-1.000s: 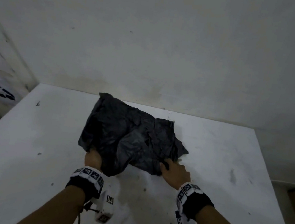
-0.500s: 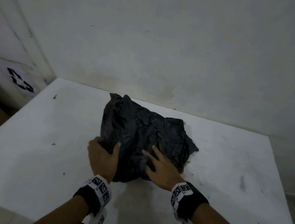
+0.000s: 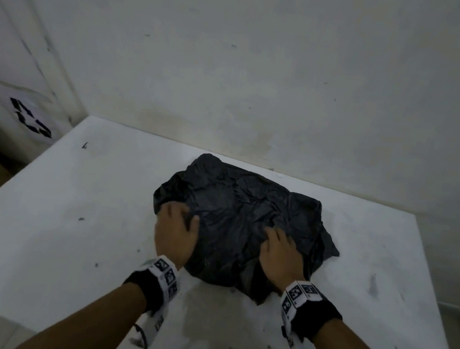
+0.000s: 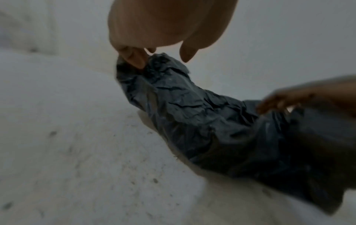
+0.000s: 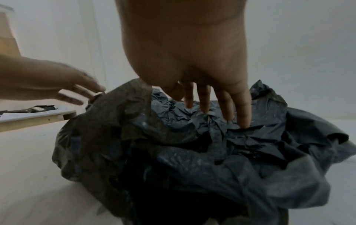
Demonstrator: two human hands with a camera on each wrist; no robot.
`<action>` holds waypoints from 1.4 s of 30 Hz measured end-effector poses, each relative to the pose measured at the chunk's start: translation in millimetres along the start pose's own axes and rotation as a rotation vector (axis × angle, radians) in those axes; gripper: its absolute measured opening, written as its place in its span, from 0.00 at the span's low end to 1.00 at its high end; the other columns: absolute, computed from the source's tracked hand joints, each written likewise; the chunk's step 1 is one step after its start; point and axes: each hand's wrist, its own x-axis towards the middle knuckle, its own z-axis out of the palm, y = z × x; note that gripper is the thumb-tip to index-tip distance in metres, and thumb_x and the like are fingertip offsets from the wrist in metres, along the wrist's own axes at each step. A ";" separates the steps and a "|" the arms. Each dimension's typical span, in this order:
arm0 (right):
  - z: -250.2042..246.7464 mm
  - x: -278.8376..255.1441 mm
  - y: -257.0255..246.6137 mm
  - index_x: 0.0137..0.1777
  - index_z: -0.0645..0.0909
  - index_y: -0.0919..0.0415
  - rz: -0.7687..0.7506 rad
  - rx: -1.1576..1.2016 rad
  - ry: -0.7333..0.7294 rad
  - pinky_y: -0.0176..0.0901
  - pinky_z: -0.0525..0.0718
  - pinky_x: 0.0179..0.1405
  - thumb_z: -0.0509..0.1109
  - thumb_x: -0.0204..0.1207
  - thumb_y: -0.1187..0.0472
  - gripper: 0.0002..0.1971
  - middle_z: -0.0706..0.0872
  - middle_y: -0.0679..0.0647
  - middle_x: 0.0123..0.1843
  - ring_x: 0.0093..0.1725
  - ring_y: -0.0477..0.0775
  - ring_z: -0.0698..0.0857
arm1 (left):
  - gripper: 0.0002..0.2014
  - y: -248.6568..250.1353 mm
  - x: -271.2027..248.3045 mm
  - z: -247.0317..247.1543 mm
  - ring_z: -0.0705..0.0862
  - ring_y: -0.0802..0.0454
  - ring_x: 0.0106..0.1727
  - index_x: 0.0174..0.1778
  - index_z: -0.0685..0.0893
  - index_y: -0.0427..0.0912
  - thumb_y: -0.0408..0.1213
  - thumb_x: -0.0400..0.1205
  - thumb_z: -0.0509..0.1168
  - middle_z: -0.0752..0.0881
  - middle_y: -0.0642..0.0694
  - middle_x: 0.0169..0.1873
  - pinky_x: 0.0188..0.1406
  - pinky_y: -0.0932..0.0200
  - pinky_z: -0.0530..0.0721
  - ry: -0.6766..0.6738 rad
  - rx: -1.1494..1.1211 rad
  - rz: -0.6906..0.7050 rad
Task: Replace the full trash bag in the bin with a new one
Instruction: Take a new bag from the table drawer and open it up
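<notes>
Both hands, left hand (image 3: 176, 233) and right hand (image 3: 281, 253), lie flat and released on the thin, soft, light trash bag (image 3: 243, 222); I would pinch its near edge.

Bare room: scuffed white table (image 3: 79, 213), wall (image 3: 265, 62)

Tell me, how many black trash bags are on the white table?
1. The crumpled black trash bag lies near the middle of the white table, with the left hand and the right hand resting on it. Another could hide underneath.
</notes>
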 end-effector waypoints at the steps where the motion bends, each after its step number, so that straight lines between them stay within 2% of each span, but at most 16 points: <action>1: 1.7 0.0 -0.1 0.82 0.59 0.46 0.040 0.025 -0.061 0.66 0.65 0.77 0.50 0.86 0.47 0.24 0.55 0.50 0.86 0.83 0.69 0.57 | 0.16 3.5 -2.4 6.2 0.77 0.36 0.61 0.54 0.79 0.39 0.48 0.79 0.61 0.78 0.38 0.60 0.56 0.46 0.77 -0.113 0.061 0.145; 4: 22.2 -6.4 9.5 0.85 0.49 0.43 0.103 -0.031 -0.427 0.64 0.54 0.82 0.42 0.82 0.33 0.33 0.46 0.51 0.88 0.85 0.69 0.50 | 0.32 -5.6 -0.5 28.1 0.60 0.38 0.81 0.76 0.69 0.50 0.62 0.79 0.49 0.62 0.46 0.81 0.75 0.38 0.63 -0.505 0.386 0.305; 7: 31.8 -20.3 18.9 0.86 0.52 0.46 0.093 -0.092 -0.518 0.59 0.56 0.83 0.41 0.81 0.31 0.36 0.51 0.54 0.88 0.84 0.67 0.56 | 0.45 -28.0 10.7 38.8 0.50 0.33 0.84 0.84 0.45 0.52 0.68 0.77 0.56 0.47 0.48 0.85 0.81 0.34 0.53 -0.762 0.331 -0.055; 9: 20.1 -21.2 18.3 0.81 0.66 0.50 0.071 0.003 -0.444 0.53 0.68 0.77 0.48 0.83 0.34 0.32 0.68 0.56 0.82 0.78 0.63 0.70 | 0.53 -31.6 20.2 38.7 0.55 0.34 0.83 0.85 0.44 0.47 0.73 0.70 0.55 0.52 0.43 0.85 0.81 0.37 0.55 -0.752 0.214 -0.215; 12: -7.4 -15.2 12.0 0.58 0.83 0.50 0.077 0.085 -0.160 0.49 0.79 0.63 0.59 0.80 0.39 0.20 0.87 0.54 0.60 0.63 0.60 0.83 | 0.53 -15.3 25.8 36.7 0.57 0.37 0.82 0.85 0.47 0.48 0.72 0.67 0.51 0.55 0.42 0.84 0.80 0.40 0.60 -0.745 0.204 -0.163; 15: -32.2 -1.0 10.5 0.67 0.77 0.47 0.122 -0.094 0.227 0.60 0.67 0.69 0.60 0.79 0.39 0.21 0.79 0.53 0.69 0.72 0.64 0.71 | 0.49 2.9 20.4 35.8 0.59 0.40 0.82 0.84 0.53 0.46 0.69 0.70 0.52 0.57 0.43 0.83 0.80 0.42 0.61 -0.754 0.164 -0.076; 17: -43.8 12.9 19.4 0.79 0.66 0.48 0.122 -0.137 0.304 0.65 0.61 0.74 0.61 0.79 0.38 0.30 0.66 0.56 0.81 0.80 0.65 0.60 | 0.43 8.2 15.4 39.5 0.62 0.42 0.81 0.82 0.58 0.46 0.66 0.75 0.57 0.60 0.43 0.82 0.80 0.46 0.62 -0.759 0.115 -0.047; 19: -49.8 27.4 34.9 0.84 0.51 0.43 0.154 -0.109 0.206 0.69 0.55 0.78 0.60 0.78 0.34 0.38 0.49 0.52 0.87 0.85 0.66 0.48 | 0.36 13.0 12.0 43.4 0.65 0.43 0.80 0.81 0.64 0.44 0.60 0.81 0.61 0.64 0.41 0.80 0.79 0.51 0.64 -0.797 0.089 -0.021; 21: -50.7 39.3 52.4 0.85 0.45 0.40 0.234 0.070 0.076 0.67 0.59 0.79 0.60 0.76 0.31 0.42 0.43 0.50 0.88 0.85 0.67 0.51 | 0.32 18.4 7.8 44.4 0.67 0.43 0.78 0.79 0.66 0.41 0.55 0.83 0.61 0.66 0.40 0.79 0.77 0.54 0.65 -0.877 0.151 -0.007; 26: -37.0 31.3 61.5 0.77 0.69 0.54 0.320 0.224 -0.111 0.48 0.77 0.62 0.62 0.79 0.36 0.32 0.78 0.61 0.74 0.69 0.64 0.79 | 0.28 33.3 6.3 41.2 0.75 0.44 0.72 0.74 0.74 0.44 0.58 0.83 0.59 0.75 0.42 0.72 0.71 0.56 0.71 -0.927 0.260 -0.042; 28: -29.1 16.4 48.0 0.68 0.76 0.53 0.226 0.259 -0.072 0.43 0.75 0.52 0.63 0.80 0.40 0.23 0.84 0.58 0.66 0.64 0.63 0.82 | 0.30 44.0 7.6 43.2 0.81 0.42 0.64 0.74 0.72 0.44 0.62 0.82 0.56 0.80 0.41 0.65 0.63 0.54 0.78 -1.036 0.068 -0.218; 31: -22.3 -10.2 18.7 0.64 0.82 0.49 0.068 0.439 -0.076 0.44 0.79 0.60 0.62 0.81 0.39 0.20 0.86 0.51 0.63 0.64 0.56 0.84 | 0.36 64.8 7.9 48.2 0.85 0.38 0.57 0.78 0.65 0.52 0.70 0.78 0.55 0.81 0.41 0.61 0.54 0.49 0.84 -1.117 -0.329 -0.566; 35: -14.3 -33.0 -5.2 0.51 0.89 0.46 0.014 0.628 -0.384 0.40 0.81 0.58 0.59 0.80 0.34 0.22 0.89 0.42 0.53 0.55 0.45 0.87 | 0.57 69.6 7.8 70.8 0.74 0.43 0.74 0.78 0.70 0.43 0.74 0.58 0.73 0.74 0.47 0.75 0.74 0.46 0.73 -0.982 -0.552 -0.592; 36: -14.1 -34.0 -6.4 0.48 0.89 0.45 0.003 0.653 -0.378 0.38 0.81 0.57 0.59 0.81 0.36 0.20 0.89 0.41 0.50 0.54 0.44 0.87 | 0.54 67.7 7.3 76.5 0.75 0.43 0.73 0.77 0.72 0.40 0.71 0.60 0.75 0.77 0.45 0.73 0.75 0.46 0.73 -0.970 -0.528 -0.549; 39: -9.5 -26.3 -1.1 0.39 0.82 0.53 0.070 0.808 -0.136 0.44 0.82 0.47 0.64 0.82 0.44 0.16 0.87 0.49 0.39 0.41 0.46 0.85 | 0.17 72.4 1.4 71.3 0.83 0.37 0.62 0.56 0.86 0.32 0.44 0.82 0.67 0.86 0.36 0.55 0.67 0.48 0.79 -0.901 -0.446 -0.457; 42: -8.1 -17.2 8.2 0.48 0.70 0.54 0.280 1.023 0.032 0.51 0.85 0.42 0.71 0.73 0.39 0.21 0.81 0.54 0.44 0.40 0.54 0.84 | 0.13 71.6 2.2 64.4 0.79 0.48 0.55 0.62 0.83 0.32 0.33 0.87 0.58 0.83 0.36 0.56 0.58 0.59 0.77 -0.859 -0.410 -0.461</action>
